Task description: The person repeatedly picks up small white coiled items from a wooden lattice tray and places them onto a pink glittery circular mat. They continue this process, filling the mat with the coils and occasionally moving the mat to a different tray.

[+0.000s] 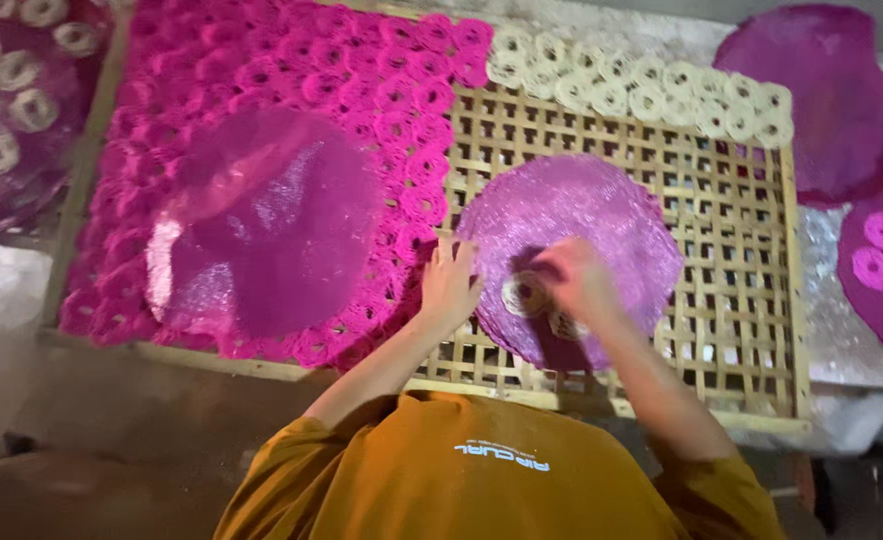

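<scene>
Rack [731,250] of woven bamboo lattice as landmark, seen from above.

Far left of rack: dark purple tray [21,150] carrying cream rings [11,70].

Left half of rack: rows of pink rings [261,60], tightly packed. Translucent pink disc [271,230] lying on top of those rows.

Centre of rack: purple disc [571,240], round, laid flat on lattice, near front rail.

Left hand [451,285]: resting at left edge of purple disc, fingers spread and flat, touching disc rim, closed on nothing.

Cream coil [526,293]: on purple disc, between both hands, just beside right hand.

Right hand [581,280]: over lower middle of purple disc, blurred; fingers bent down toward cream coil. Cannot tell whether fingers pinch coil or only touch it.

Back edge of rack, right portion: two rows of cream rosettes [651,90].

Right of rack: more purple discs [821,90] on adjacent surface, lower one bearing pink rings.

Below rack: orange shirt [481,470], both forearms bare.
</scene>
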The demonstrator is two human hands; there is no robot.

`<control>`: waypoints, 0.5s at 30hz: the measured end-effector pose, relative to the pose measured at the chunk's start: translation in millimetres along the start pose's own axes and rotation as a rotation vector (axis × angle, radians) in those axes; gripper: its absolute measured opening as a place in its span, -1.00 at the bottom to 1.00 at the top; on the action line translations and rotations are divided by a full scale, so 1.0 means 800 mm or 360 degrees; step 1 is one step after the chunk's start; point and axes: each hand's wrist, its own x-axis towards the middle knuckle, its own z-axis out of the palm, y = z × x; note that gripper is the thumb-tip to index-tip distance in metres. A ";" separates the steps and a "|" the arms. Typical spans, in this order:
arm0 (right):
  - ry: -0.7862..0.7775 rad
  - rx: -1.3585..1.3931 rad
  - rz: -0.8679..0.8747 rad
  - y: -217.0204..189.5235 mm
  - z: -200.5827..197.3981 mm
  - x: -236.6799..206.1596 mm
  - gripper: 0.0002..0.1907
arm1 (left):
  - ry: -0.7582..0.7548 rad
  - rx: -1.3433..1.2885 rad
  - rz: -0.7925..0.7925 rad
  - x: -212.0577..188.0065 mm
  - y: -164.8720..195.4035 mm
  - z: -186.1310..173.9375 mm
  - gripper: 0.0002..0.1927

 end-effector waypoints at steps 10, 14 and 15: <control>-0.0499 -0.0291 -0.0493 -0.057 0.005 0.000 -0.67 | -0.0397 0.0293 0.0495 -0.054 -0.005 0.014 -0.76; -0.0754 -0.0067 0.0018 -0.042 0.011 0.011 -0.89 | -0.0425 0.0251 0.0448 -0.054 -0.003 0.010 -0.76; -0.0708 0.0115 0.0109 -0.030 0.008 0.015 -0.89 | -0.0421 0.0221 0.0435 -0.053 -0.002 0.009 -0.77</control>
